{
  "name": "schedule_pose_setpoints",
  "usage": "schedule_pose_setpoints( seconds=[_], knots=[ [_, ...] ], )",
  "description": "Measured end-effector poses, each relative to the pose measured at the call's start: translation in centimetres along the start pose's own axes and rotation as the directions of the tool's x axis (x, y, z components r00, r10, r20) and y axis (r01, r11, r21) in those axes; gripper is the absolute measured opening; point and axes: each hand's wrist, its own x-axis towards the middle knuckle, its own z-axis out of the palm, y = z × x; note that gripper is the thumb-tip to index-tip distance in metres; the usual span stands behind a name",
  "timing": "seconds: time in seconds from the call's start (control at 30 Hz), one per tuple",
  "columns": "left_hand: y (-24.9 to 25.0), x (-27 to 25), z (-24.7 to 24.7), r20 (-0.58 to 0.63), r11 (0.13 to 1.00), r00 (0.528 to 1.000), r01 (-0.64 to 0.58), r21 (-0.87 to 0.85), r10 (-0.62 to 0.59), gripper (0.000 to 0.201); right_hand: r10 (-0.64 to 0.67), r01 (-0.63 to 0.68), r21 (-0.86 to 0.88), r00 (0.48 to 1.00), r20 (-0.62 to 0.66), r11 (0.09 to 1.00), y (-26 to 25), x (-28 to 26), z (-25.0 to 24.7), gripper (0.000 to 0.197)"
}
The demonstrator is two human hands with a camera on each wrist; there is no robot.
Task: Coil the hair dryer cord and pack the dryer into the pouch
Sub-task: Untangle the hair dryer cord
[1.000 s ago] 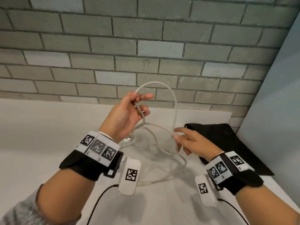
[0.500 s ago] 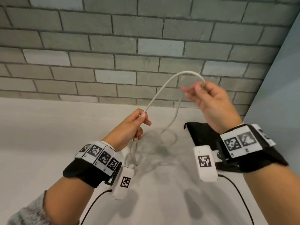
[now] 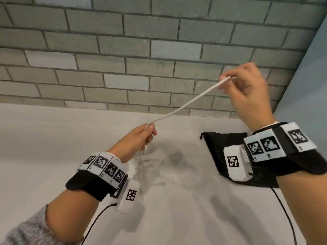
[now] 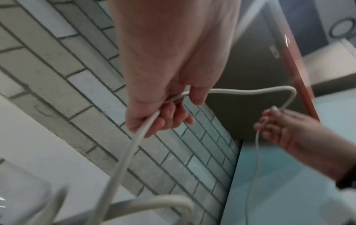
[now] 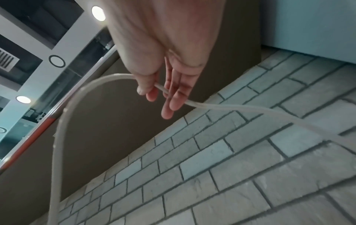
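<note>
Left hand (image 3: 136,140) low over the counter (image 3: 53,147), fingers curled round the white cord (image 3: 185,103) with the thumb pressed on top, gathered turns hanging below the fist toward the surface. Right hand (image 3: 247,92) raised up and away to the right of that grip, cord pinched between thumb and fingertips (image 5: 169,97), the other fingers fairly straight beside it. Between the two grips, one straight run of cord, pulled taut, long axis rising on a diagonal from the lower left grip to the higher right grip, in front of the brick wall (image 3: 123,50). Beyond the right pinch, more cord bending over and dropping away in a slack curve, seen from both wrist views; its far end out of frame. Dryer body not plainly visible: only blurred pale shapes below the left fist, too unclear to name. Black pouch (image 3: 217,149) flat on the counter, below the right wrist and partly hidden by it, well apart from the left grip, mouth state not readable. Judged stage: mid-coil, one arm's span measured out. Next move probably turning on that diagonal: right grip to swing down and leftward toward the left fist, folding the taut span into a fresh loop for the left fingers to catch. Risk, as a guess: twist in the span giving a kinked loop.
</note>
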Motion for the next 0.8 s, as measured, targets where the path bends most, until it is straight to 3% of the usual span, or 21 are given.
schedule_pose_setpoints(
  seconds=[0.1, 0.23, 0.3, 0.33, 0.37, 0.4, 0.47, 0.53, 0.57, 0.6, 0.63, 0.67, 0.73, 0.8],
  knots=[
    [2.0, 0.1, -0.2, 0.011, 0.962, 1.000, -0.013, -0.272, 0.017, 0.031, 0.069, -0.073, 0.081, 0.996, 0.061, 0.994, 0.0, -0.4, 1.1, 0.010],
    [4.2, -0.3, -0.7, 0.024, 0.890, 0.992, -0.098, -0.445, 0.121, 0.031, 0.136, -0.147, 0.140, 0.987, 0.088, 0.979, 0.3, -1.0, 2.3, 0.012],
    [5.2, -0.5, -0.9, 0.014, 0.849, 0.986, -0.135, -0.510, 0.165, 0.031, 0.245, -0.253, 0.045, 0.960, 0.136, 0.967, 0.7, -1.3, 2.9, 0.019],
    [5.7, -0.6, -0.9, 0.010, 0.829, 0.983, -0.151, -0.539, 0.185, 0.031, 0.325, -0.315, -0.082, 0.930, 0.174, 0.945, 1.0, -1.5, 3.1, 0.025],
    [6.2, -0.7, -0.9, 0.007, 0.811, 0.979, -0.166, -0.561, 0.205, 0.031, 0.426, -0.371, -0.248, 0.876, 0.225, 0.895, 1.2, -1.8, 3.3, 0.030],
    [6.6, -0.8, -0.8, 0.005, 0.798, 0.975, -0.179, -0.575, 0.222, 0.031, 0.543, -0.411, -0.411, 0.789, 0.286, 0.814, 1.3, -2.1, 3.4, 0.035],
    [7.4, -0.9, -0.6, 0.005, 0.785, 0.967, -0.205, -0.585, 0.256, 0.031, 0.720, -0.376, -0.640, 0.538, 0.438, 0.670, 1.0, -3.3, 3.7, 0.038],
    [8.0, -1.0, -0.2, 0.005, 0.783, 0.960, -0.226, -0.579, 0.281, 0.031, 0.695, -0.300, -0.627, 0.305, 0.651, 0.719, 0.7, -4.6, 4.4, 0.039],
    [8.2, -1.0, 0.1, 0.006, 0.783, 0.957, -0.234, -0.577, 0.291, 0.030, 0.607, -0.315, -0.533, 0.219, 0.764, 0.785, 0.2, -5.3, 4.9, 0.047],
    [8.4, -1.0, 0.5, 0.010, 0.781, 0.955, -0.237, -0.577, 0.297, 0.029, 0.507, -0.380, -0.419, 0.167, 0.846, 0.825, -0.3, -5.9, 5.4, 0.062],
    [8.6, -0.9, 0.9, 0.014, 0.779, 0.954, -0.235, -0.581, 0.299, 0.028, 0.433, -0.467, -0.321, 0.154, 0.888, 0.824, -0.9, -6.5, 6.2, 0.074],
    [8.8, -0.8, 1.3, 0.021, 0.774, 0.955, -0.227, -0.590, 0.296, 0.027, 0.388, -0.527, -0.242, 0.185, 0.903, 0.815, -1.4, -7.3, 7.0, 0.075],
    [9.0, -0.8, 2.1, 0.052, 0.787, 0.960, -0.192, -0.586, 0.274, 0.027, 0.329, -0.549, -0.115, 0.310, 0.892, 0.828, -2.1, -8.3, 8.6, 0.052],
    [9.2, -0.8, 2.5, 0.068, 0.899, 0.973, -0.175, -0.401, 0.220, 0.030, 0.334, -0.560, -0.028, 0.452, 0.827, 0.828, -2.2, -8.8, 9.6, 0.019]
  ],
)
